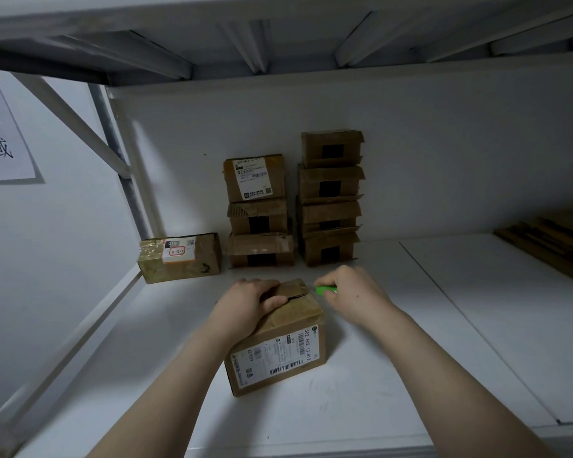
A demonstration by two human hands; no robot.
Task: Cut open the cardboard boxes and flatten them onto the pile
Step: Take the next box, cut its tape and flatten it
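We are steadying the box (278,345) on the shelf (411,358) with our left grip (248,304) clasping its top, while our right grip (351,292) is grasping the green cutter (326,289) at the tape seam. 8 more boxes (329,200) are waiting behind; the flattened pile (549,246) is lying far right.

Left hand (245,300) grips top of labelled cardboard box (278,345) on white shelf (377,375), right hand (351,292) holds green cutter (326,289) at its top far edge, box stacks (329,200) behind, flattened cardboard pile (553,242) far right.
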